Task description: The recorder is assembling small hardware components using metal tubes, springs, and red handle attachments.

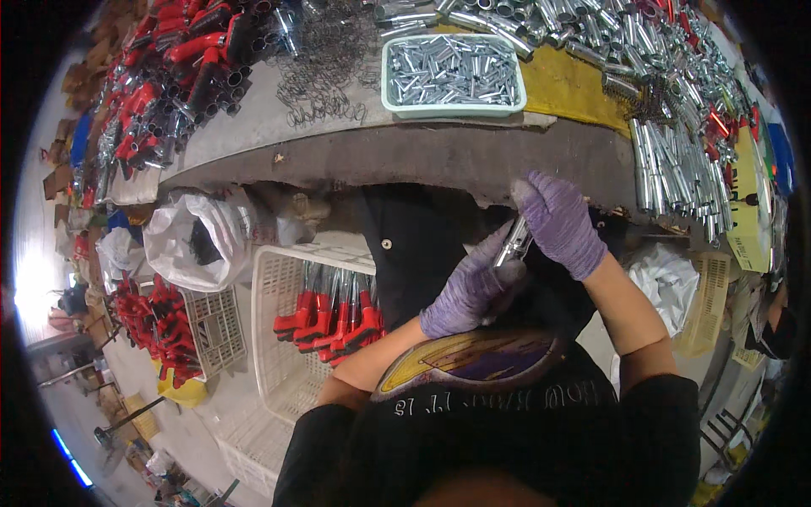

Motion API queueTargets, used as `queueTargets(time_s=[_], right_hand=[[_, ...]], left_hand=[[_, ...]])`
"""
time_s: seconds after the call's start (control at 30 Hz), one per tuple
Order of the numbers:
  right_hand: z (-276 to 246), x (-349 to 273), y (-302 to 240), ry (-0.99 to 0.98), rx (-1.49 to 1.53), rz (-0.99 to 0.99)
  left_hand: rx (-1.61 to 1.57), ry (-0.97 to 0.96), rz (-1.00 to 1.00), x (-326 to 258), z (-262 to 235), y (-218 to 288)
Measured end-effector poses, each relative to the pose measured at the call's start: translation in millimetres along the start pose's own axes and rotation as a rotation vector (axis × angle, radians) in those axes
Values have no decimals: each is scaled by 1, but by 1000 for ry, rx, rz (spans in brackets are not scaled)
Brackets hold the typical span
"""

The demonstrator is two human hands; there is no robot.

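Observation:
A short shiny metal tube (514, 243) is held at a slant in front of my chest, close to the table's near edge. My left hand (473, 291), in a purple knit glove, is closed round its lower part. My right hand (562, 224), gloved the same way, is closed at the tube's upper end, with its fingers bent. The glove fingers hide both ends of the tube, so I cannot tell whether a smaller part sits in it.
On the table stand a pale green tray (456, 110) of small metal pins, loose wire springs (325, 76), red-handled metal parts (198, 59) and piled metal tubes (667, 169). A white crate (262, 338) with red-ended tools and a white sack (190, 245) are at my left.

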State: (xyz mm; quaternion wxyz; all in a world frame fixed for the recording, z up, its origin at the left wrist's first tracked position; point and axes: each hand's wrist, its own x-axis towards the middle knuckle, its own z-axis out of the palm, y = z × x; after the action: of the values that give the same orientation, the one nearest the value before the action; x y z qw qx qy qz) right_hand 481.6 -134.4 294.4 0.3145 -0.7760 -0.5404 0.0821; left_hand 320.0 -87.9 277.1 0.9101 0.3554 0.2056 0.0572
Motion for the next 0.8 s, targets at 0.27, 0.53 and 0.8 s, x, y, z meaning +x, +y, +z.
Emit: queueTargets(time_s=[0.27,0.53,0.8], right_hand=[[-23,92,17,-55,-202,-180],[-12,154,45,-8,-647,-81],[-29,85,-29,146,-41,-347]], left_hand=[[32,-20,67,0,-19,34],[3,94,101,-11,-27,30],[66,7,159,-11,-35,38]])
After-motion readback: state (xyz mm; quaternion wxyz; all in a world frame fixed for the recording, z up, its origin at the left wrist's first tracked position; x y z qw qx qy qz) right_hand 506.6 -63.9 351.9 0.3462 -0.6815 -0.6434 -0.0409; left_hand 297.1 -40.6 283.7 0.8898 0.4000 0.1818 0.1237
